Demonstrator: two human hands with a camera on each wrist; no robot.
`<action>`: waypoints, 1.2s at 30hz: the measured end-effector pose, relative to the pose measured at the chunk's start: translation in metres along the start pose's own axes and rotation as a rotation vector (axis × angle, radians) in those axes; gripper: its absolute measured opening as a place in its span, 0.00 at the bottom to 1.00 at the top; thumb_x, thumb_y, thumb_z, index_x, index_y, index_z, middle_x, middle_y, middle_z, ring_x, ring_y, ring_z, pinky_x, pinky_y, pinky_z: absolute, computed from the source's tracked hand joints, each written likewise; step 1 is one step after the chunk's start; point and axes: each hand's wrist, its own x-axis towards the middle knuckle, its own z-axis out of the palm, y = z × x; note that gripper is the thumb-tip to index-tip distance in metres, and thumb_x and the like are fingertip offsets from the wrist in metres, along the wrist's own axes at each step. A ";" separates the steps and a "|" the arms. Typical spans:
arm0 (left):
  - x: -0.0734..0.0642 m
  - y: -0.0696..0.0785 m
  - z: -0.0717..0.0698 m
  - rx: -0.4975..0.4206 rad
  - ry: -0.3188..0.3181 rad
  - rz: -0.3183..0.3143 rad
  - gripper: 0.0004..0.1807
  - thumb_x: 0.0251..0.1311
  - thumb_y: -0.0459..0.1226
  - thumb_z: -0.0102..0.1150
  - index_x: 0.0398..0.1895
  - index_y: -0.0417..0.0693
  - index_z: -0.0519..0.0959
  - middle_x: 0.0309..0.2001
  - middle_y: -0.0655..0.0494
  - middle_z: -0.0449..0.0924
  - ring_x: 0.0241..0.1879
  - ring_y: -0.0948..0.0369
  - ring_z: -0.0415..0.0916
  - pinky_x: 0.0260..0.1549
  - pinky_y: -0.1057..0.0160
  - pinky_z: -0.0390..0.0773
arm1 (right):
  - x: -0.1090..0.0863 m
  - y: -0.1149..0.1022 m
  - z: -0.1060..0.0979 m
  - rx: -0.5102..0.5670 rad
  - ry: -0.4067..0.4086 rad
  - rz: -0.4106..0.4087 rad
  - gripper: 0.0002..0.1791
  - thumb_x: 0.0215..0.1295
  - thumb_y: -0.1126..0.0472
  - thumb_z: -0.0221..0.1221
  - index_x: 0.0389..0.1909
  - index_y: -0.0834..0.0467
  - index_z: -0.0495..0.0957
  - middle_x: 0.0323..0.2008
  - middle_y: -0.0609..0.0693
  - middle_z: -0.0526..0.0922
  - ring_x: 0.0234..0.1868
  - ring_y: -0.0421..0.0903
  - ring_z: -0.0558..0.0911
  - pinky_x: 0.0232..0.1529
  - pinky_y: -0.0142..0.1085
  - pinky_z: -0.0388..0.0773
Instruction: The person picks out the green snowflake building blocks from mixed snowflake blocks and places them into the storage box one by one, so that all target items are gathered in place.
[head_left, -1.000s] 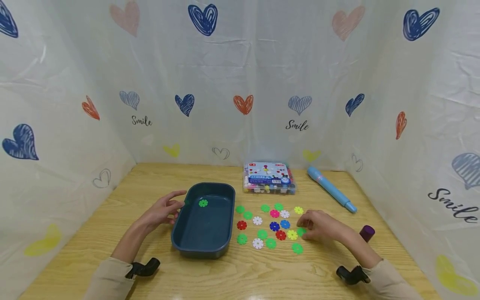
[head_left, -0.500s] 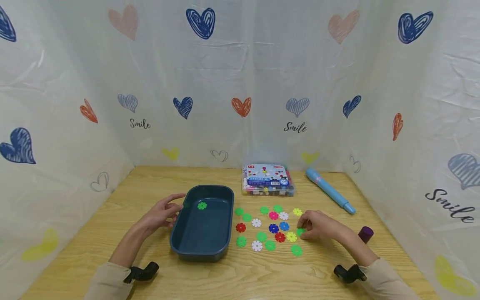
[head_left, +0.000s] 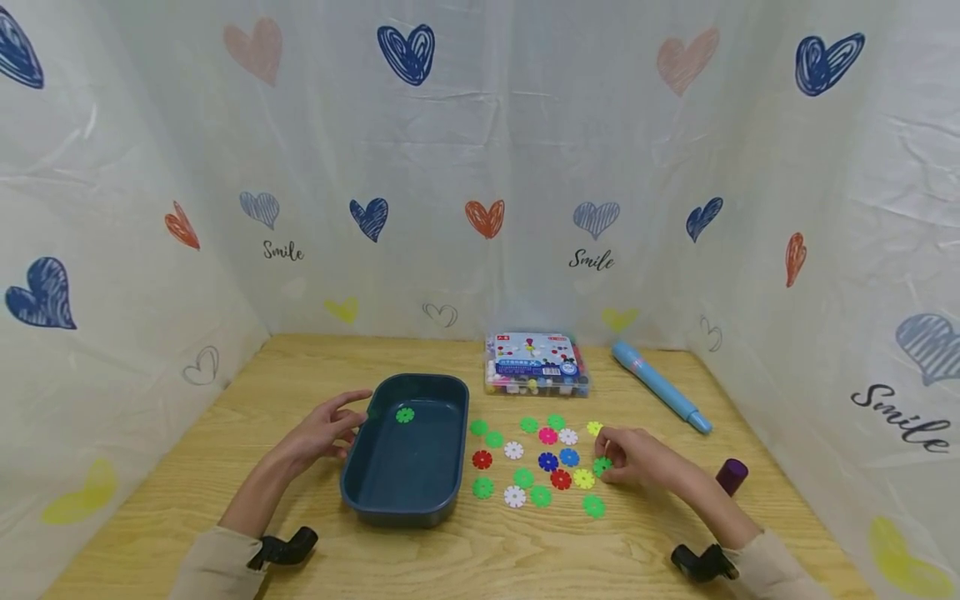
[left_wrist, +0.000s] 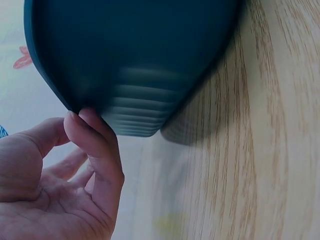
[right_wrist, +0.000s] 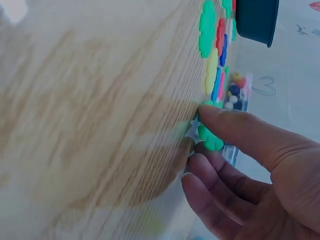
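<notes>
One green notched disc [head_left: 602, 466] is pinched between the thumb and fingers of the right hand [head_left: 633, 457], right of the middle of the tabletop [head_left: 480, 567]; the right wrist view shows that grip narrow, with the disc just above the wood. More flat discs [head_left: 548, 461], in green, white, red, pink, yellow and two blues, lie spread between this hand and the dark blue-green tray [head_left: 408, 475].

The tray sits left of the tabletop's middle, its long sides running from near edge to far edge. A single green disc [head_left: 405, 415] lies inside, toward the tray's far end. The left hand [head_left: 322, 429] is at the tray's left side, its bent fingertips touching the rim; whether they pinch it or only rest there, I cannot tell.

By the far edge of the tabletop stands a clear box [head_left: 534, 365] of small coloured pieces with a printed label. A light blue tube-shaped object [head_left: 660, 387] lies aslant near the far right corner, and a purple cylinder [head_left: 732, 476] is close to the right edge, just beside the right forearm.
</notes>
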 end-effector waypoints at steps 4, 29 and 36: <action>0.001 -0.002 0.000 0.008 0.006 -0.006 0.34 0.71 0.46 0.52 0.76 0.48 0.55 0.41 0.53 0.79 0.31 0.61 0.78 0.24 0.67 0.78 | -0.001 -0.001 0.002 -0.048 0.032 0.000 0.12 0.58 0.63 0.68 0.37 0.52 0.73 0.30 0.45 0.77 0.30 0.38 0.74 0.31 0.28 0.73; 0.000 -0.004 0.002 -0.016 0.000 -0.026 0.32 0.72 0.44 0.50 0.75 0.48 0.55 0.36 0.56 0.78 0.26 0.63 0.75 0.25 0.67 0.78 | 0.008 -0.011 -0.013 -0.117 0.131 -0.143 0.12 0.62 0.72 0.60 0.46 0.61 0.84 0.37 0.49 0.84 0.33 0.34 0.80 0.33 0.28 0.79; 0.001 -0.002 0.002 -0.012 -0.002 -0.021 0.32 0.73 0.43 0.50 0.75 0.48 0.55 0.36 0.56 0.78 0.26 0.63 0.75 0.24 0.66 0.78 | 0.024 -0.028 -0.016 -0.143 0.209 -0.163 0.12 0.63 0.70 0.61 0.47 0.59 0.83 0.37 0.49 0.86 0.34 0.36 0.82 0.33 0.28 0.80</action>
